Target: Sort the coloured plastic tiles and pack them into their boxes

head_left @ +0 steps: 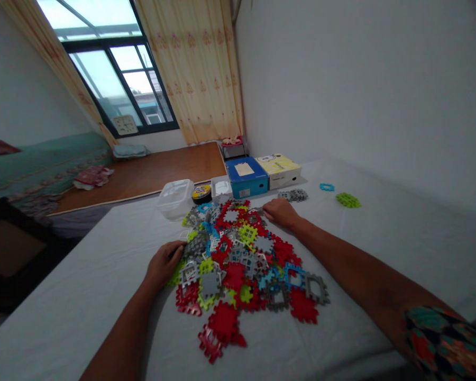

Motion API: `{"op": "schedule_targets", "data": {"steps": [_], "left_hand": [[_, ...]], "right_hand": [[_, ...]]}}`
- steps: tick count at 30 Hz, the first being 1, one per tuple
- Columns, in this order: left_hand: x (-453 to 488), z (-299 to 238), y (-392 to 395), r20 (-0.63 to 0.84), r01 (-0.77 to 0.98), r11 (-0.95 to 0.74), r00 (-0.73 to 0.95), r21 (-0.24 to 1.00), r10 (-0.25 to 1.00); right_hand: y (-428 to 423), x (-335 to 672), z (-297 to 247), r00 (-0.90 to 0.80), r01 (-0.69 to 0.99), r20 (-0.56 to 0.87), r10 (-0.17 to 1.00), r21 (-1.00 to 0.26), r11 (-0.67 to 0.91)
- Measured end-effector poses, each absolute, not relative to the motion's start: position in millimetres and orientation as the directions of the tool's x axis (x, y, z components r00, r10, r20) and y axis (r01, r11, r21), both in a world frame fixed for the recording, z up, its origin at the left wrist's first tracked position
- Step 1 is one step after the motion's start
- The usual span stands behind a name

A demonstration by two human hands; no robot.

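A heap of interlocking plastic tiles [244, 264] in red, grey, green and blue lies on a white-covered table [381, 238]. My left hand [163, 264] rests at the heap's left edge, fingers curled onto a grey tile. My right hand [280, 212] reaches to the far right side of the heap, fingers bent down on a grey piece at the pile's edge. Whether either hand truly grips a tile is hard to make out.
Beyond the heap stand a clear plastic tub [176, 198], a small round tin [201, 193], a blue box [246, 177] and a yellow-white box [280, 169]. Loose grey tiles [294, 195], a blue tile [326, 187] and a green tile [348, 200] lie apart at right.
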State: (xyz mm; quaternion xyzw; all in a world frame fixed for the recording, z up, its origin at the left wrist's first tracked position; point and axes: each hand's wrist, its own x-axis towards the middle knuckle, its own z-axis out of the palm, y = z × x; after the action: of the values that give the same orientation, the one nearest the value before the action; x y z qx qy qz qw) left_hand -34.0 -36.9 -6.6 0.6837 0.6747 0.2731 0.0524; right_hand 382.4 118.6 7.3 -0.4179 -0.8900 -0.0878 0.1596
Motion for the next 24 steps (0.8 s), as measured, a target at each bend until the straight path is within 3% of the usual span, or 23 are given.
{"op": "schedule_targets", "data": {"steps": [4, 7, 14, 24], "left_hand": [[-34.8, -7.1, -36.4, 0.311, 0.896, -0.109, -0.034, 0.431, 0.95], [-36.0, -8.3, -35.4, 0.314, 0.897, -0.11, -0.033, 0.428, 0.949], [-40.2, -13.1, -33.2, 0.322, 0.898, -0.114, -0.032, 0.426, 0.946], [-39.2, -10.8, -34.0, 0.301, 0.893, -0.107, -0.033, 0.438, 0.953]], "right_hand": [[132.2, 399.7, 8.6, -0.272, 0.85, 0.543, 0.795, -0.252, 0.463], [143.2, 415.7, 3.5, -0.103, 0.828, 0.5, 0.86, -0.436, 0.353], [151.1, 424.2, -8.1, -0.275, 0.803, 0.365, 0.889, -0.421, 0.421], [156.0, 425.7, -12.3, -0.416, 0.698, 0.162, 0.895, -0.573, 0.429]]}}
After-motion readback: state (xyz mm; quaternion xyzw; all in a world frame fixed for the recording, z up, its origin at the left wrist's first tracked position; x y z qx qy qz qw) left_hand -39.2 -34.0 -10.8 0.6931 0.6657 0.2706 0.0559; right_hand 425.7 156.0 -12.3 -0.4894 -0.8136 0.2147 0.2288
